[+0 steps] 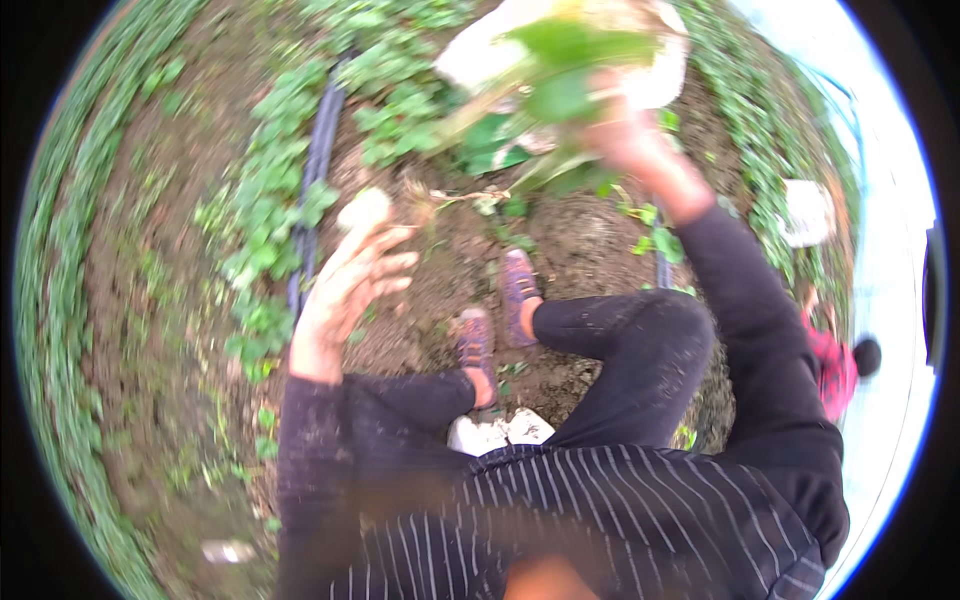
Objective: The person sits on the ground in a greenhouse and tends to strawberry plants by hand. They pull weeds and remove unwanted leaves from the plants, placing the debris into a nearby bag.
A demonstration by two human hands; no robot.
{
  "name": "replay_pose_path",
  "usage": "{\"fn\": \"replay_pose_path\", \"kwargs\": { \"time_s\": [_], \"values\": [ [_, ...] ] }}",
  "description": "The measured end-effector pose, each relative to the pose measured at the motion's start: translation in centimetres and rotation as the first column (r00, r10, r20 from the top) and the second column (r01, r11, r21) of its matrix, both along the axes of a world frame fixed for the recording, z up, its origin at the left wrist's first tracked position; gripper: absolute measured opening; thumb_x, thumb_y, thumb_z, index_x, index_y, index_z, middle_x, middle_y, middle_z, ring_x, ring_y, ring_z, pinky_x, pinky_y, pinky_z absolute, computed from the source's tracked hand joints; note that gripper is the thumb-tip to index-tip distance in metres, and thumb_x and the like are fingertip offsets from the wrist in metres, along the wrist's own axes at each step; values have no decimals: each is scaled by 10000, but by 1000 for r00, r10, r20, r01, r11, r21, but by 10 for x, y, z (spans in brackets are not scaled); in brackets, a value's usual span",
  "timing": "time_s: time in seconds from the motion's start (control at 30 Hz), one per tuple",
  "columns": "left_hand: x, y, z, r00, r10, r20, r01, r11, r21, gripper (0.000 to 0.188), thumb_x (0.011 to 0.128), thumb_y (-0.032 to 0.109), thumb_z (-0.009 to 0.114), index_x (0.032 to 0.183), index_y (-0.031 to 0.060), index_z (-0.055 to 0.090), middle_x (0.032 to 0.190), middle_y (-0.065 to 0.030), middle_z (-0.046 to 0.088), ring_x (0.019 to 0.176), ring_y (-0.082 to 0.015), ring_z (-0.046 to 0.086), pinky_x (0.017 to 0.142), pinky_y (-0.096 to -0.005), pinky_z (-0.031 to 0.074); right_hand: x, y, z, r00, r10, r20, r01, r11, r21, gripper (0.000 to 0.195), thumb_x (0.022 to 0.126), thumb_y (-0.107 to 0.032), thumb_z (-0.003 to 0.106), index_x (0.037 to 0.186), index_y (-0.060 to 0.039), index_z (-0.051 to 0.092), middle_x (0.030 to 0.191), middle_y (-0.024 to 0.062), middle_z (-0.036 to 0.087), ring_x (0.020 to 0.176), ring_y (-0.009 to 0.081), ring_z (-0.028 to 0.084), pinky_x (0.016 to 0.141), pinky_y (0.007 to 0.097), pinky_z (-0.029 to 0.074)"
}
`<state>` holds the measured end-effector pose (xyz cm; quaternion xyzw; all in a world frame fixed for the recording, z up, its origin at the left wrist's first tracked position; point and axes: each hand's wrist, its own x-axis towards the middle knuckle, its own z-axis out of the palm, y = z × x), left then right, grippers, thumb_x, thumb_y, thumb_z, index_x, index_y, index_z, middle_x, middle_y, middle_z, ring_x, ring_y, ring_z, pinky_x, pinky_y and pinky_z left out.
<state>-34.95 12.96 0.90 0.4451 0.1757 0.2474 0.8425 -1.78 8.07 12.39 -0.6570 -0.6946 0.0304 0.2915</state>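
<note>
My right hand (626,139), blurred, grips a bunch of leafy green stalks (559,97) out ahead of me. The stalks overlap a bulky white sack (480,56), which has a green-printed part (491,142) near the ground. My left hand (345,289) is raised over the soil, its fingers curved and spread. A small pale, roundish thing (365,210) shows at its upper fingertips; whether they hold it is too blurred to tell. A thin, dry, root-like stem (472,196) appears between the two hands.
Dark drip hoses (319,150) run along a row of low leafy plants (262,225). My patterned shoes (474,337) rest on bare soil (427,300). To the right are a white container (808,212) and a person in red (831,367).
</note>
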Motion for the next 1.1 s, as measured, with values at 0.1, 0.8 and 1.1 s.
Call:
{"fn": "replay_pose_path", "kwargs": {
  "time_s": [0.1, 0.8, 1.1],
  "values": [
    [2, 0, -16, 986, -10, -166, 19, 998, 54, 459, 871, 206, 521, 1268, 0, 419, 1181, -126, 535, 935, -183, 598, 778, -280, 493, 52, 9, 50, 635, 322, -702, -43, 922, 384, 292, 826, -114, 583, 1092, -6, 531, 1023, 85, 582, 924, 204, 577, 817, 321, 479],
    [-142, 71, -98, 220, 695, -684, 296, 621, 726, 213, 753, 185, 603, 928, 74, 653, 860, -107, 651, 804, -226, 620, 738, -332, 483, -175, 72, -120, 840, 532, -110, -541, 803, -249, 227, 801, -257, 558, 948, -101, 634, 904, 93, 630, 846, 234, 606, 740, 326, 478],
    [-169, 34, -113, 173, 740, -650, 312, 585, 749, 215, 711, 134, 648, 918, 75, 654, 878, -134, 632, 739, -200, 615, 627, -321, 497, -290, 120, -264, 790, 494, 363, -546, 836, 51, 91, 742, -222, 565, 780, -142, 587, 780, 13, 559, 799, 213, 537, 728, 388, 401]
  ]
}}
